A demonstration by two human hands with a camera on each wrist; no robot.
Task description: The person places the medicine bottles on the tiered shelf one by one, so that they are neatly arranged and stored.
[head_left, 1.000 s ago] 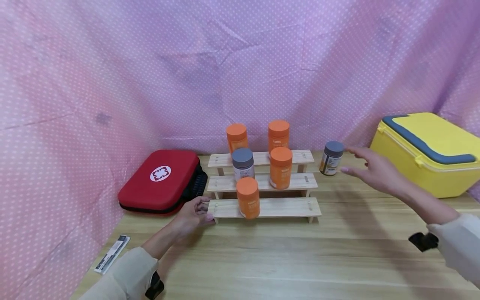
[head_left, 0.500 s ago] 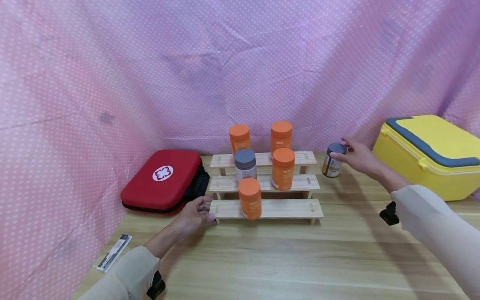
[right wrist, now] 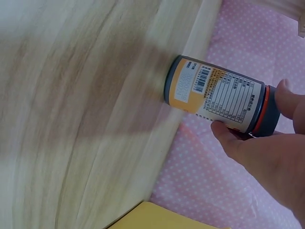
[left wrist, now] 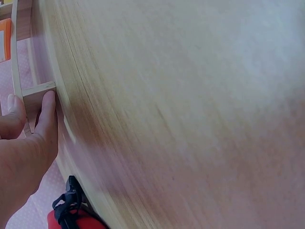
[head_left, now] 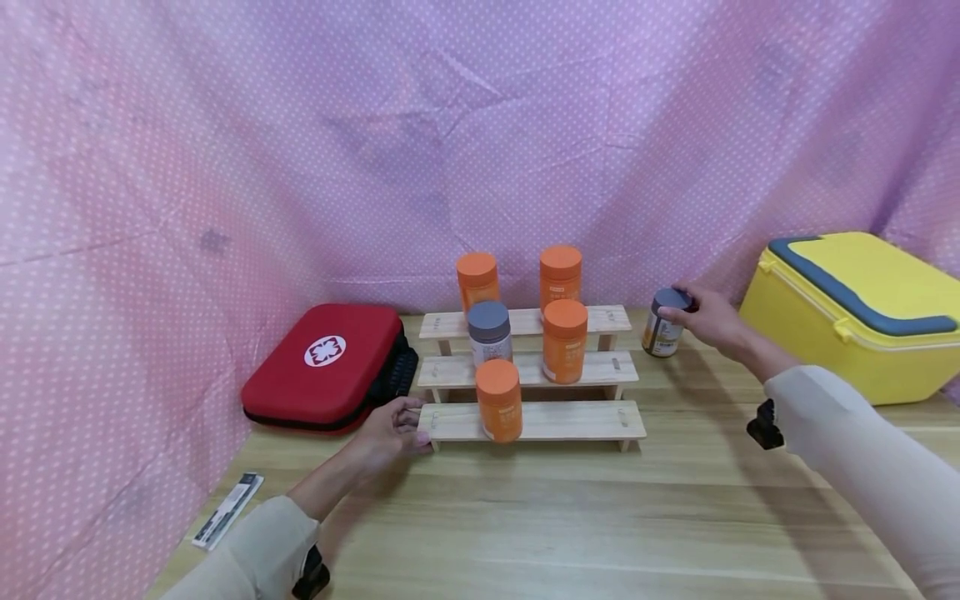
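Note:
My right hand (head_left: 716,321) grips a grey-capped supplement bottle (right wrist: 215,95) around its cap and upper side. The bottle stands upright on the table, right of a three-tier wooden display rack (head_left: 573,421). At the rack's lower left end, my left hand (head_left: 386,433) pinches the lowest tier; its thumb and a finger hold the end by the leg (left wrist: 39,93). Orange-capped bottles (head_left: 498,404) stand on all three tiers, one on the lowest. On the middle tier, another grey-capped bottle (head_left: 489,329) stands left of an orange bottle (head_left: 564,343). Two more orange bottles (head_left: 560,271) occupy the top tier.
A red first-aid case (head_left: 322,362) lies left of the rack. The yellow box (head_left: 847,333) with a grey handle stands just beyond my right hand. A flat white-and-dark packet (head_left: 228,510) lies near the table's left edge. Pink dotted cloth (head_left: 450,150) hangs behind.
My right hand has moved left from beside the grey-capped bottle and taken hold of its cap. The left hand keeps its place on the rack.

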